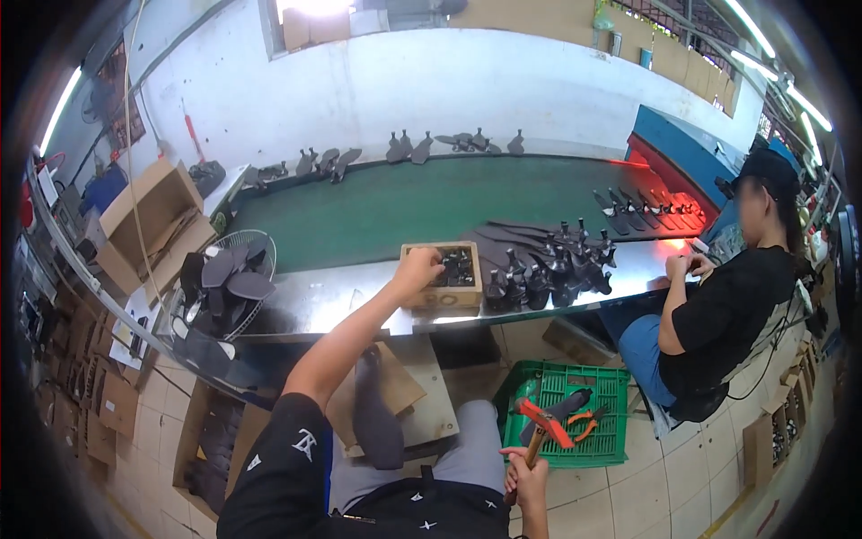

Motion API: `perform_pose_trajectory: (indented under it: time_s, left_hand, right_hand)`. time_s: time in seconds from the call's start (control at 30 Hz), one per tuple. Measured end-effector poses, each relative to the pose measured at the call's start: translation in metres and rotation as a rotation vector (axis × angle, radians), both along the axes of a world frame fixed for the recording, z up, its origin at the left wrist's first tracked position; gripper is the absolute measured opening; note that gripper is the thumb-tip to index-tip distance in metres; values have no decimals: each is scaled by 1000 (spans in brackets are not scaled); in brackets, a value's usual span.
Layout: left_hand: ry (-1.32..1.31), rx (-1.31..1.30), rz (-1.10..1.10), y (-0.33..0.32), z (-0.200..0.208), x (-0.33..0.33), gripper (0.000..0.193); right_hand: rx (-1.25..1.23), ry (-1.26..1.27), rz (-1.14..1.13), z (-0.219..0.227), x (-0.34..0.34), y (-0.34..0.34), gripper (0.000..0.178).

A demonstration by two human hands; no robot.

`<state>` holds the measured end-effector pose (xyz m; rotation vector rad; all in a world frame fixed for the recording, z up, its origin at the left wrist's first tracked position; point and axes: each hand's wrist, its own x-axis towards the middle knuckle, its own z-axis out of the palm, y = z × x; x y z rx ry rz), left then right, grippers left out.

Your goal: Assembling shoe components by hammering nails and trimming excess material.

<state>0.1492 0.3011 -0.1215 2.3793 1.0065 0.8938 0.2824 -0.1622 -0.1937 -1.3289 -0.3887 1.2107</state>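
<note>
My left hand (420, 269) reaches into a small wooden box (442, 298) on the metal table edge. Its fingers are curled at the small dark pieces (458, 267) inside; what they pinch, if anything, is hidden. Low at the right, my right hand (527, 478) is closed around the wooden handle of a hammer (545, 423) with a red head. Between my legs a long dark grey shoe insole (377, 418) lies against a wooden board (431, 386), and neither hand touches it.
Black shoe heels (539, 283) crowd the table right of the box. A wire basket (269, 260) of grey insoles stands left. Behind runs a green conveyor belt (422, 207). A green crate (615, 431) holds orange-handled pliers (588, 425). At right sits a co-worker (736, 310).
</note>
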Motion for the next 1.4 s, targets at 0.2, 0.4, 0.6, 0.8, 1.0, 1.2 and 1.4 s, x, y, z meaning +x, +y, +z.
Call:
perform_pose_trajectory:
  time_s: [0.2,0.4,0.6,0.8,1.0,1.2,1.4]
  left_hand:
    - [31,-89,91,16,-9,9,17]
    - [-407,162,46,-113,60,-27,12]
    - [-477,336,94,-265,92,-85,22]
    - [-602,405,66,-297,80,-114,29]
    - [-582,428,84,-301,53,-141,26]
    - [-517,277,281,-263,16,-158,32]
    - [-255,-52,338,-190,-29,-186,34]
  right_hand:
    - [64,-163,27,3,7,4,18]
    - [301,-424,-33,48,15,60,21]
    - [565,-110,323,122,-30,126,41]
    - [648,-76,392,149,-91,139,26]
    - [652,59,431,145,-105,138,13]
    - [548,-156,407,130,-107,162,11]
    - [437,-602,507,112,-117,223,18]
